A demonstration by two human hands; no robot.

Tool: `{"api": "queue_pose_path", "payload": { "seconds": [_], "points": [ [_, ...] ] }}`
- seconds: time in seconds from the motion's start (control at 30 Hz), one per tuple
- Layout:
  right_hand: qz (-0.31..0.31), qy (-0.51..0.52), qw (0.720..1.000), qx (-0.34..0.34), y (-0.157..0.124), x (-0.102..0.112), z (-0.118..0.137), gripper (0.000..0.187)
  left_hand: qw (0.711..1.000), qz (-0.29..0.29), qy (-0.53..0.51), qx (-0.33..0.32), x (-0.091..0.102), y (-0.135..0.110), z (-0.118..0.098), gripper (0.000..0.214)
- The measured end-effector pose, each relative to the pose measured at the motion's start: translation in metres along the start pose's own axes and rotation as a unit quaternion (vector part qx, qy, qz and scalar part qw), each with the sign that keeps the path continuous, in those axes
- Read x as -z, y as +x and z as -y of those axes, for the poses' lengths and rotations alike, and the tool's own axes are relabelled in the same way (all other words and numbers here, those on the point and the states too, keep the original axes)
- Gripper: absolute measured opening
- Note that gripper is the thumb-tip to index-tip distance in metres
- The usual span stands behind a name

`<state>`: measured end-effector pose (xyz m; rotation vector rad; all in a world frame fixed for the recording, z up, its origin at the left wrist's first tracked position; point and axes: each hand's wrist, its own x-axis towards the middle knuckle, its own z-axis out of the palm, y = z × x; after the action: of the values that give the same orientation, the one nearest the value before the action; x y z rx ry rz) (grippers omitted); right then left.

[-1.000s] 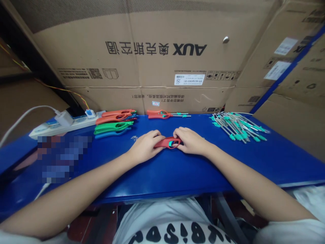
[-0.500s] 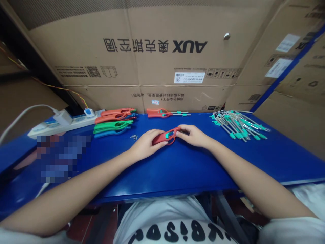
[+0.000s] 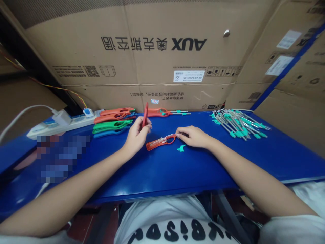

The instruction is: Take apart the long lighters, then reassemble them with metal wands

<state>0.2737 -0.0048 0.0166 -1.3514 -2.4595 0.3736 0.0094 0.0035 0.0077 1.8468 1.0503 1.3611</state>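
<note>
A workshop, judging by the opened orange casing (image 3: 153, 145), stacked casings (image 3: 105, 126) and metal rods (image 3: 238, 126).

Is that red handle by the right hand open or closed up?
Open: the red handle shows its inner parts, and the left hand holds up a separate red piece.

The table (image 3: 165, 176) has a smooth, glossy blue top. Near its middle lies an open red shell (image 3: 151, 147), apparently shiny plastic. Toward the far right corner, bright metal rods (image 3: 237, 125) carry teal plastic clips (image 3: 257, 136); matt brown cardboard (image 3: 149, 20) stands along the far edge.
</note>
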Motion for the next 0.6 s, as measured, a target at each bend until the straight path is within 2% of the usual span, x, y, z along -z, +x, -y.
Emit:
{"api": "queue_pose_path", "payload": {
  "seconds": [0.07,0.17,0.27,0.47,0.6],
  "points": [
    [-0.014,0.002,1.000,0.004,0.000,0.000,0.000,0.021,0.997,0.030,0.072,-0.011,0.003,0.001,0.000,0.014],
    [-0.047,0.017,0.998,0.030,-0.001,0.001,0.001,0.024,0.973,0.124,0.180,-0.077,0.003,-0.002,0.003,0.028],
    [-0.078,0.035,0.995,0.055,-0.002,0.002,0.003,0.027,0.955,0.198,0.192,-0.113,0.000,-0.006,0.009,0.028],
    [-0.092,0.031,0.993,0.072,-0.001,0.011,-0.006,0.030,0.959,0.191,0.184,-0.100,0.001,0.001,0.007,0.032],
    [-0.118,0.079,0.988,0.058,-0.003,0.024,-0.020,0.037,0.960,0.161,0.205,-0.104,0.025,0.019,-0.003,0.038]
  ]
}}
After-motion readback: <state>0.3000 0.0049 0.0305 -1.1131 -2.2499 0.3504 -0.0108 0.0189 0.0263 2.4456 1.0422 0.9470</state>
